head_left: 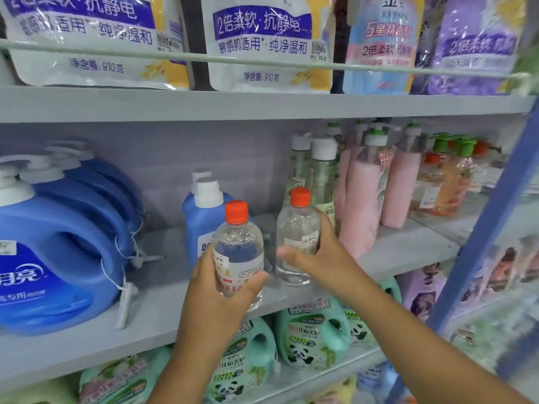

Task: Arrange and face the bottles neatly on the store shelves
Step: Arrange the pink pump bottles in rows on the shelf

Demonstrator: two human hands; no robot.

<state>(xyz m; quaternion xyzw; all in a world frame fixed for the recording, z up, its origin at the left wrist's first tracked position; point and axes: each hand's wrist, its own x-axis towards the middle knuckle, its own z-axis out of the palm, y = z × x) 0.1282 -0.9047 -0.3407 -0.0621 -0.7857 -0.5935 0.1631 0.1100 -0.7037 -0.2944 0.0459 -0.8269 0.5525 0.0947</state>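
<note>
Bottles with orange caps number two, both clear and both upright, long axis vertical, caps pointing to twelve o'clock. Seen from the head camera, the left hand curls its fingers and thumb round the lower body of the nearer clear bottle, whose printed label faces out toward the viewer; its base sits at or just above the front edge of the middle shelf, and I cannot tell whether it touches. At three o'clock from it, the right hand grips the second clear bottle from its right side, thumb stretched across the front; that bottle stands on the shelf, a small white sticker facing forward.

Behind the left bottle, at eleven o'clock, stand two small blue bottles with white caps, one behind the other. At nine o'clock sits a row of large blue detergent jugs, at least three. At one o'clock are two tall clear bottles with white caps, then pink pump bottles, at least three. Refill pouches line the shelf above; green panda jugs fill the shelf below.
</note>
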